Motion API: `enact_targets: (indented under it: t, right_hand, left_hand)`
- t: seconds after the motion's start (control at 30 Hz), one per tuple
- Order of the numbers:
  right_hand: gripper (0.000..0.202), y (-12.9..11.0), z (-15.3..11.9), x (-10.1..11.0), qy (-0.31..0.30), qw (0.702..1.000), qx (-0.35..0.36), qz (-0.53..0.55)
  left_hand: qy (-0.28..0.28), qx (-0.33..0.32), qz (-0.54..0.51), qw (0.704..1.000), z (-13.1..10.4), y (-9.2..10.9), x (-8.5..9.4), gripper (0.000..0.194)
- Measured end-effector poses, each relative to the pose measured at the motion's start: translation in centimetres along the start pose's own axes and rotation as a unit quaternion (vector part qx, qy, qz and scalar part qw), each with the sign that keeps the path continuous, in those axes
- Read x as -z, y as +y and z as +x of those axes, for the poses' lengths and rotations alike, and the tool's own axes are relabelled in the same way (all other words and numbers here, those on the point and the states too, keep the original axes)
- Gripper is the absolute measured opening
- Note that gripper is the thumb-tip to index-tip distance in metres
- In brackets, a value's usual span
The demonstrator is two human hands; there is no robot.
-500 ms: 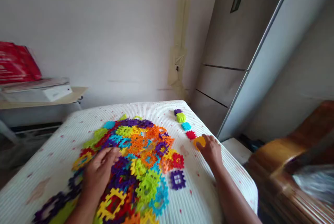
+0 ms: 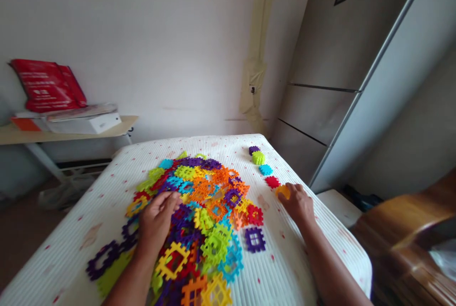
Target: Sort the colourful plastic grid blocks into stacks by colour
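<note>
Tabletop under pale ribbed cloth, clock read from its middle, 12 at the far edge. Right hand at 2 to 3 o'clock, close to the right edge; fingers gripping the orange piece, which lies low at the cloth. From there a row runs up toward 1 o'clock: red piece, blue piece, green piece, purple piece nearest the far corner. Left hand over the pile's 9 o'clock side, fingers curled inward; cannot tell if they are closed on anything. Mixed pile fills the middle and spills to 6 o'clock; purple window piece just off its 4 o'clock side. Bare cloth between pile and row, wider at 5 o'clock; another broad stretch at 8 to 10. Fridge stands beyond the edge at 1 o'clock, wall past 12.
</note>
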State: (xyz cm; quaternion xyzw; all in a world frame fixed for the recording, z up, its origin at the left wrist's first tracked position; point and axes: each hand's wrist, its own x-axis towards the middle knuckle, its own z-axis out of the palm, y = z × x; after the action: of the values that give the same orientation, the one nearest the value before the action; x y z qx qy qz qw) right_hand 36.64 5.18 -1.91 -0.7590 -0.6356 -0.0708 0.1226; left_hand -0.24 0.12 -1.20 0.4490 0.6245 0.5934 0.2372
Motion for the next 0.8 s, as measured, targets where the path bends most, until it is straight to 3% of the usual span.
enact_targets:
  t: [0.37, 0.5, 0.63, 0.73, 0.8]
  right_hand:
    - [0.040, 0.2, -0.1, -0.8, -0.011, 1.000, 0.016, -0.023]
    - [0.042, 0.4, -0.3, -0.9, 0.003, 1.000, 0.022, -0.020]
    - [0.050, 0.3, -0.4, -0.5, 0.137, 0.988, 0.066, -0.001]
    - [0.044, -0.4, -0.3, -0.2, 0.245, 0.956, 0.156, 0.046]
    - [0.038, -1.5, -0.3, -0.3, 0.276, 0.929, 0.232, 0.086]
  left_hand:
    - [0.004, -0.028, 0.012, 1.000, -0.3, 0.3, -0.1, 0.036]
    - [0.016, -0.068, 0.093, 0.993, 0.0, -0.4, 0.0, 0.031]
    - [0.004, -0.127, 0.240, 0.962, 0.5, -1.0, 0.1, 0.021]
    - [-0.042, -0.122, 0.341, 0.931, 0.5, -1.1, 0.0, 0.026]
    - [-0.073, -0.114, 0.395, 0.909, 0.4, -1.0, -0.1, 0.029]
